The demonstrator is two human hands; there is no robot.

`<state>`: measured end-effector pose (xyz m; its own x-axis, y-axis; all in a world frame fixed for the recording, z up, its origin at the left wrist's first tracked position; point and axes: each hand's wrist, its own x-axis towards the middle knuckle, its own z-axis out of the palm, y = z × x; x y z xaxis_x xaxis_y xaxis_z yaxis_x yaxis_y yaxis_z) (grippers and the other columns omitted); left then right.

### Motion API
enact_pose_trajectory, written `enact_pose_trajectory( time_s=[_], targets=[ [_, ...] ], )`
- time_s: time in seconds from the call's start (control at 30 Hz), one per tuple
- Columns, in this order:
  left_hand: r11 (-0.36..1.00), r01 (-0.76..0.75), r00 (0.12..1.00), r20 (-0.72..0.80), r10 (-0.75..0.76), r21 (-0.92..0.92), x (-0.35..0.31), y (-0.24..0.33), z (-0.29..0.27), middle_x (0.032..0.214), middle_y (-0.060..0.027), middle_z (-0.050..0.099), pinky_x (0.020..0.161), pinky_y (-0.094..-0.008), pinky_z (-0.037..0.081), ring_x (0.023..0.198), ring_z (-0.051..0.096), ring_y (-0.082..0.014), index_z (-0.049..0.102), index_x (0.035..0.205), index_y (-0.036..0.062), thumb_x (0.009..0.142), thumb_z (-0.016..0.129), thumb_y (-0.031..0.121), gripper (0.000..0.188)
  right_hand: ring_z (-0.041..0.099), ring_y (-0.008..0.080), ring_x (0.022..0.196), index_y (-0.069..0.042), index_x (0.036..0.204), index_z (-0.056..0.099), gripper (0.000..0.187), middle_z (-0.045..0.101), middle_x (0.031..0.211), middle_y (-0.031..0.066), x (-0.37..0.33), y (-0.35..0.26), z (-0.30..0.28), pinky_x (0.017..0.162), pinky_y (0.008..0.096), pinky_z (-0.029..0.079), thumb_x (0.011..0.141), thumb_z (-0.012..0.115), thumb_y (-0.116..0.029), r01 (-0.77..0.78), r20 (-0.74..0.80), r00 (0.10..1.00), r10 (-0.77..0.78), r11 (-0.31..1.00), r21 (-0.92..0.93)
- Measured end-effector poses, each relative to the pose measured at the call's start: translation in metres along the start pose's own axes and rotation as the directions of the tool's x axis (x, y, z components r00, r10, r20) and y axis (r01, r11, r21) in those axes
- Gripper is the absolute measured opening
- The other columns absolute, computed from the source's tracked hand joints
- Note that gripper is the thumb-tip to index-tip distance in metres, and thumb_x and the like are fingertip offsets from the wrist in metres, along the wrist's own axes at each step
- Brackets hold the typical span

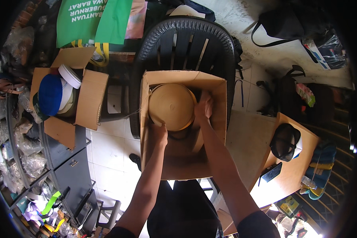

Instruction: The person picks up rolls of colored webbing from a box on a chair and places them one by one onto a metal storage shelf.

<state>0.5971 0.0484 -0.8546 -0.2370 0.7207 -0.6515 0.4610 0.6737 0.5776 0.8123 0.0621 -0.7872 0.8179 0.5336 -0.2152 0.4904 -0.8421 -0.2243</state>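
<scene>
Our left hand (160, 131) cups the near-left rim and our right hand (204, 108) the right rim of the round tan roll (171, 106). It lies between them, in the open cardboard box (186, 158) on the black chair (186, 35).

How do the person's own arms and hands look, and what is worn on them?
Both forearms are bare and enter from the lower edge. The left hand and the right hand wear no gloves, and no ring, watch or bracelet is visible. Short dark sleeves end near the elbows. No markings can be seen on the arms.
</scene>
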Motion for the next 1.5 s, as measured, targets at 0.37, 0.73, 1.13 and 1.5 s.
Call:
enact_pose_trajectory(
  time_s=[0.37, 0.73, 1.13, 1.5],
  targets=[
    [0.975, 0.197, 0.886, 0.444, -0.131, -0.105, -0.059, 0.003, 0.009, 0.132, -0.0243, 0.052, 0.1, -0.0406, 0.041, 0.119, 0.054, -0.0304, 0.036, 0.136, -0.0057, 0.093, 0.061, 0.035, 0.064, 0.063, 0.0444, 0.101, 0.006, 0.116, 0.047, 0.062, 0.064, 0.106, 0.0316, -0.029, 0.044, -0.014, 0.085, 0.0472, 0.053, 0.075, 0.075, -0.031, -0.224, 0.2, 0.965, 0.171, 0.932, 0.286],
    [0.784, 0.589, 0.592, 0.766, -0.251, -0.198, -0.123, 0.035, 0.002, 0.138, -0.014, 0.047, 0.108, -0.0393, 0.033, 0.128, 0.043, -0.0242, 0.038, 0.141, 0.0048, 0.082, 0.073, 0.046, 0.08, 0.061, 0.0339, 0.109, 0.008, 0.125, 0.051, 0.062, 0.062, 0.117, 0.0249, -0.146, 0.092, -0.173, 0.097, 0.0391, 0.045, 0.072, 0.076, -0.013, -0.109, -0.079, 0.969, 0.234, 0.694, 0.712],
    [0.757, 0.152, 0.875, 0.443, 0.197, -0.636, -0.2, 0.107, -0.152, 0.125, -0.0121, 0.059, 0.099, -0.0376, 0.043, 0.115, 0.055, -0.0237, 0.051, 0.134, 0.0036, 0.069, 0.087, 0.035, 0.081, 0.047, 0.0259, 0.123, -0.006, 0.139, 0.045, 0.068, 0.051, 0.132, 0.0116, -0.172, 0.053, -0.243, 0.105, 0.0379, 0.036, 0.077, 0.073, -0.019, -0.207, 0.26, 0.947, -0.186, 0.262, 0.943],
    [0.809, -0.194, 0.93, 0.157, 0.331, -0.555, -0.197, 0.127, -0.281, 0.138, -0.0189, 0.05, 0.102, -0.0364, 0.042, 0.125, 0.051, -0.0256, 0.035, 0.146, 0.0023, 0.069, 0.085, 0.046, 0.102, 0.051, 0.0312, 0.116, -0.009, 0.138, 0.045, 0.066, 0.053, 0.128, 0.0124, -0.217, -0.051, -0.252, 0.098, 0.0456, 0.042, 0.077, 0.067, -0.02, -0.196, 0.215, 0.853, -0.475, 0.09, 0.977]
  ],
)
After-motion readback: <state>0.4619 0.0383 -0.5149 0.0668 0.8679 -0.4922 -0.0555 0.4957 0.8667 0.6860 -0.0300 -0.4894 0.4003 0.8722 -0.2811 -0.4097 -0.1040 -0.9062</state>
